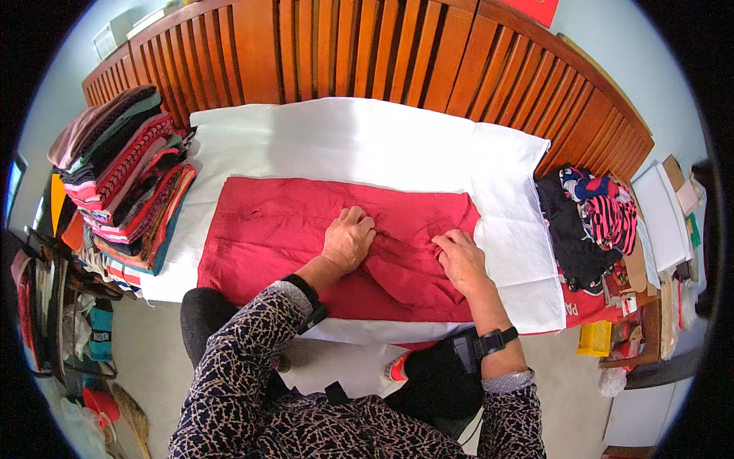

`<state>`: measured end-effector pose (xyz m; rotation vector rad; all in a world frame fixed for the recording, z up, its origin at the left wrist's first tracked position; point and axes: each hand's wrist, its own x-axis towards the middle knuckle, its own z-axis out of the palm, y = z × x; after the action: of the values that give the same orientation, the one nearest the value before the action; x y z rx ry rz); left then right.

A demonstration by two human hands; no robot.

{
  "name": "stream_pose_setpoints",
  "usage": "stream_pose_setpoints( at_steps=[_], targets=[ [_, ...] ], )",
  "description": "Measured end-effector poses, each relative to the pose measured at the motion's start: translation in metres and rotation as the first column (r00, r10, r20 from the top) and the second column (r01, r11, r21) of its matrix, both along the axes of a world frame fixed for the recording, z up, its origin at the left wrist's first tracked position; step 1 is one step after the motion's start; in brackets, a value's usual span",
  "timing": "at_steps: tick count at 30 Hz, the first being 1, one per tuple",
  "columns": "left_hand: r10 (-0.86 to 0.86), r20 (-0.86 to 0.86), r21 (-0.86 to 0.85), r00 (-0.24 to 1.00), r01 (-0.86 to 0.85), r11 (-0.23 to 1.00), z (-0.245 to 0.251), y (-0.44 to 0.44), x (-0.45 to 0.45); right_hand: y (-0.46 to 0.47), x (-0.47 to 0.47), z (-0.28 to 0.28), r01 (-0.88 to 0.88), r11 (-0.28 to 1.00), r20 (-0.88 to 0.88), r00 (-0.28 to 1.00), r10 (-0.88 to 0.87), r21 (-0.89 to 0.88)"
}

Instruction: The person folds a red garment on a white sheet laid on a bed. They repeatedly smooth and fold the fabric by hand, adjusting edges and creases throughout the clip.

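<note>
A red cloth garment (275,229) lies spread, partly wrinkled, on a white sheet (401,143) in front of me. My left hand (348,238) rests on the middle of the red cloth with its fingers curled into it, and folds gather beside the fingertips. Near the cloth's right end, my right hand (461,258) has its fingers bent down on the fabric, pinching a wrinkle. Both wrists wear black straps.
Folded clothes stand in a tall stack (129,183) at the left. Crumpled dark and striped clothes (608,218) lie at the right. A slatted wooden headboard (367,51) rises behind the sheet. A yellow plastic basket (595,338) is at lower right, a straw broom (133,416) at lower left.
</note>
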<state>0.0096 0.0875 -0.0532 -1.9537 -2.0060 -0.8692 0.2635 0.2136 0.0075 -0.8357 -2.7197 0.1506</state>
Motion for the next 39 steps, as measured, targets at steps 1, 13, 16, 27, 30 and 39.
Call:
stream_pose_setpoints(
  at_steps=[1,13,16,27,30,39],
  targets=[
    [0.013,0.058,0.009,0.998,-0.013,1.0,0.002,-0.002,-0.002,0.003,-0.002,-0.001,0.007,0.999,-0.02,1.0,-0.007,-0.037],
    [0.346,-0.194,-0.379,0.918,-0.395,0.837,0.031,-0.042,-0.097,0.075,-0.057,0.052,-0.094,0.601,-0.431,0.784,-0.447,-0.794],
    [0.397,-0.371,-0.3,0.839,-0.513,0.804,0.031,-0.059,-0.138,0.094,-0.071,0.066,-0.111,0.654,-0.456,0.801,-0.387,-0.748],
    [0.553,-0.352,-0.288,0.755,-0.65,0.703,0.088,-0.035,-0.245,0.16,-0.122,0.046,-0.056,0.663,-0.461,0.762,-0.455,-0.746],
    [0.591,-0.323,-0.292,0.74,-0.671,0.681,0.088,-0.013,-0.263,0.171,-0.13,0.028,0.02,0.644,-0.418,0.745,-0.52,-0.765],
    [0.685,-0.433,-0.059,0.586,-0.776,0.627,0.059,0.004,-0.277,0.176,-0.137,-0.016,0.31,0.892,-0.294,0.864,-0.409,-0.329]
  ],
)
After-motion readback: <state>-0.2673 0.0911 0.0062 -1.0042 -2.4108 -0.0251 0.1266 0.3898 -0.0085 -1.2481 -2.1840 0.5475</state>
